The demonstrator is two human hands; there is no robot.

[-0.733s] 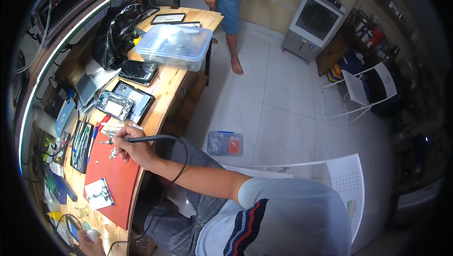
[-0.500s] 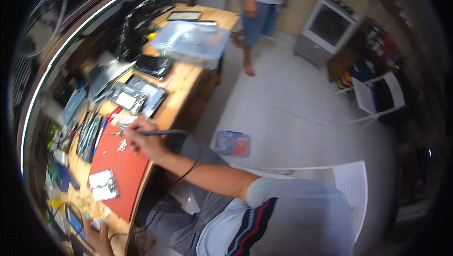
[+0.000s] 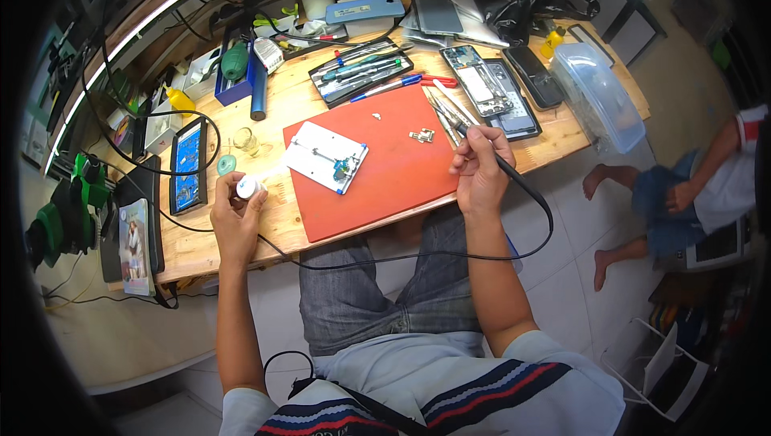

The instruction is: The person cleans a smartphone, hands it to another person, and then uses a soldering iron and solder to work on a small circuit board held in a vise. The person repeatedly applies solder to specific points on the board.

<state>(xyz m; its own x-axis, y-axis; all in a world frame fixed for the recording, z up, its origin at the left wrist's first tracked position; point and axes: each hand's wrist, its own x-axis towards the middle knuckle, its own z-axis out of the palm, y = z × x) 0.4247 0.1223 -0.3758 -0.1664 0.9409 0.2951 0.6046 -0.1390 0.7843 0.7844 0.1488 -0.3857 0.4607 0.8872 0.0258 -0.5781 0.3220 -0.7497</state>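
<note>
Soldering iron (image 3: 482, 147) in right hand (image 3: 480, 173), tip up-left.

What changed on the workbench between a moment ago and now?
The view swung round to face the bench squarely. The left hand, earlier near the picture's lower edge, now holds a small white jar beside the red mat. The right hand still grips the corded soldering pen over the mat.

Left hand (image 3: 234, 223) curled closed, right hand (image 3: 479, 169) pinching (apparently pen-style), both forearms outstretched

soldering iron (image 3: 488, 149): tip too small to tell | small white jar (image 3: 246, 188): partly hidden by fingers
</note>
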